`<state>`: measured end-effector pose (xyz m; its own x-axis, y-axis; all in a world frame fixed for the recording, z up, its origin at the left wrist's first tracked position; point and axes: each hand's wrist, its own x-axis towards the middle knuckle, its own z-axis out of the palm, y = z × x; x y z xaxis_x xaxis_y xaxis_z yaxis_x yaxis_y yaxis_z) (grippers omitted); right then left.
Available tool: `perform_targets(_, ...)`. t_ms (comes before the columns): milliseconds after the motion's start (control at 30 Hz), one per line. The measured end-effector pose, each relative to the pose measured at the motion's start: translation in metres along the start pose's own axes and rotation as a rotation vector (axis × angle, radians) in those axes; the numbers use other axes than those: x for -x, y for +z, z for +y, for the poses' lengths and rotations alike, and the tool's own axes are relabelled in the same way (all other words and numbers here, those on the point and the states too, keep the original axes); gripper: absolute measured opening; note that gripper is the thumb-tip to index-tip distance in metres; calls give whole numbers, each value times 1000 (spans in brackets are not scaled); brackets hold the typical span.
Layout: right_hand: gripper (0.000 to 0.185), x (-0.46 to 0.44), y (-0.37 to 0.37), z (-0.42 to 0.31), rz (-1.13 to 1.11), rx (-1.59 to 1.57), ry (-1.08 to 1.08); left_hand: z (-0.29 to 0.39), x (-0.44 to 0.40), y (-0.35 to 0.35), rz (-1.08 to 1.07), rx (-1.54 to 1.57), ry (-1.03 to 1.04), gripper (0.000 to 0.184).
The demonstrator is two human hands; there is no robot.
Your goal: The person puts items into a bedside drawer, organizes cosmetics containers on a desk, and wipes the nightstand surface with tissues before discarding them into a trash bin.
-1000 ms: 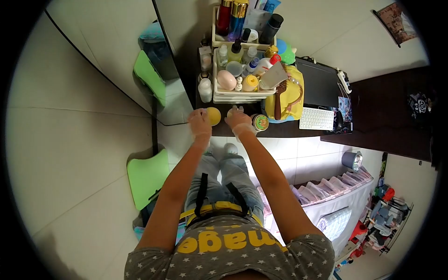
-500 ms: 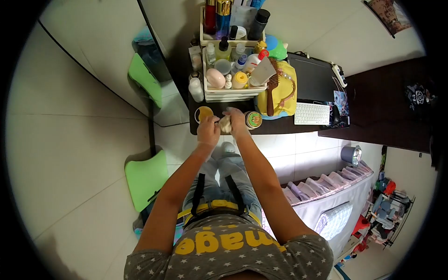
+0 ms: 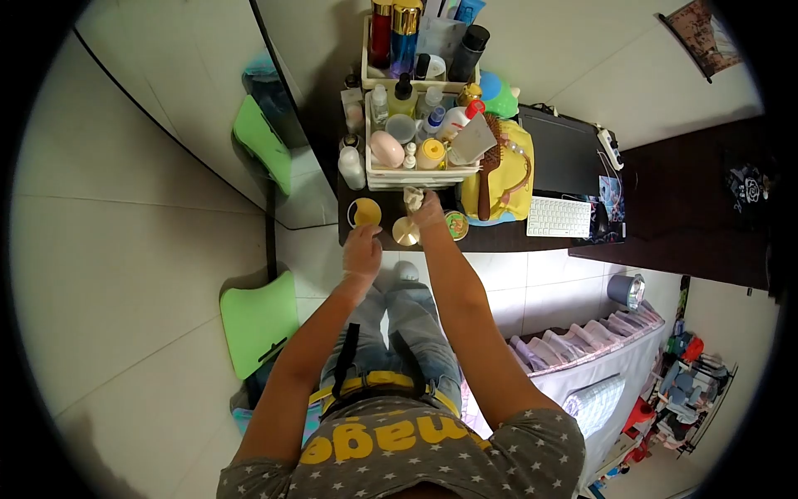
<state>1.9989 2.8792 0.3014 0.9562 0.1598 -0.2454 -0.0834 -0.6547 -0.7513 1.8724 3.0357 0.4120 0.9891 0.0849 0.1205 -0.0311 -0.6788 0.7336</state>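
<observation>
Left hand (image 3: pixel 362 252): gloved, in front of the tray (image 3: pixel 453 175), towards its left end; my fingers curl at the tub's near edge, but I cannot tell whether they grip or touch anything.
Right hand (image 3: pixel 428 211): gloved, close in front of the tray; I hold the wad between narrowed fingers.
Wad (image 3: pixel 413 198): white, crumpled, just before the tray's front edge.
Tub (image 3: pixel 364 214): yellow inside, in front of the tray's left end.
Disc (image 3: pixel 406 231): gold, in front of the tray, between my hands.
Jar (image 3: pixel 458 226): in front of the tray's right end, beside my right wrist.
Brush (image 3: pixel 485 187): right of the tray.
</observation>
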Motion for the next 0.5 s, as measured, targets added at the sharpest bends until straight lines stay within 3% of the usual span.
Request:
perform_targets(100, 27, -10, 10, 8, 22, 7, -41, 3, -1, -5, -23, -11, -8, 22)
perform_targets(167, 26, -36, 42, 59, 75, -133, -69, 5, 0, -5, -42, -20, -21, 22)
perform_targets(333, 26, -3, 8, 11, 73, 156, 48, 1, -1, 4, -14, -30, 20, 24)
perform_targets(500, 29, 25, -19, -25, 118, 54, 65, 13, -3, 1, -55, -41, 46, 28)
